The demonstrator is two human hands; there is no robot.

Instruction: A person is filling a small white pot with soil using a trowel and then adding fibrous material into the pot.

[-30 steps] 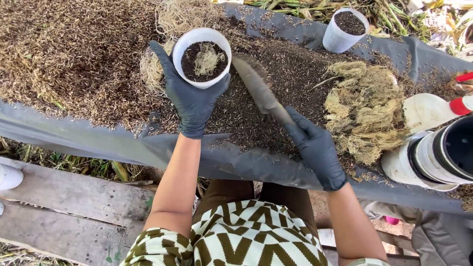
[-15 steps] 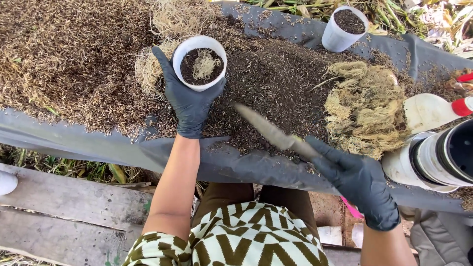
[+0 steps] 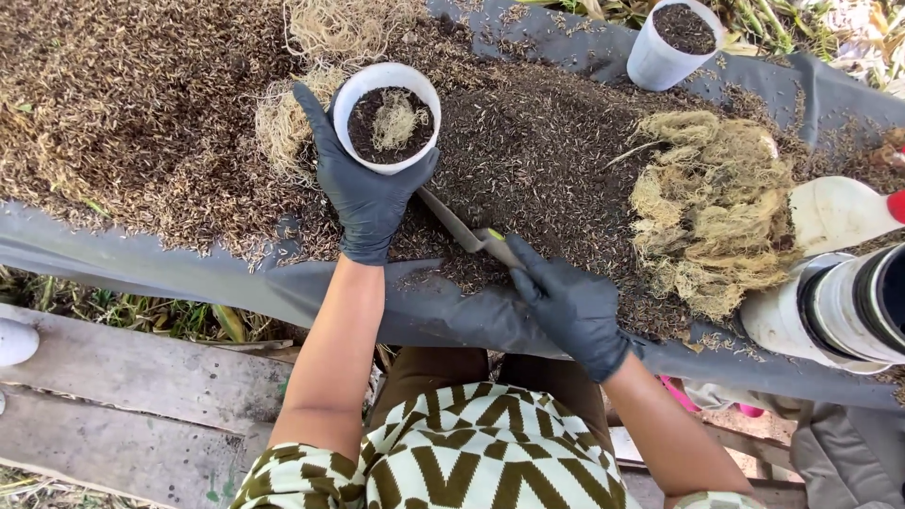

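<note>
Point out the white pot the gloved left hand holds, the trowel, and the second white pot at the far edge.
White plastic pot of soil and roots (image 3: 363, 83): head view, on its near-left rim.
Narrow metal trowel (image 3: 452, 222): head view, mid-blade.
Second white plastic pot, soil-filled (image 3: 653, 66): head view, on its outer wall.

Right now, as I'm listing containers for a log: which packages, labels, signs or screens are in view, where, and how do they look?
No labels, signs or screens.
White cup: left hand grips it; dark soil, pale roots.
Second white cup: top, soil-filled.
White jugs: right edge.
</note>
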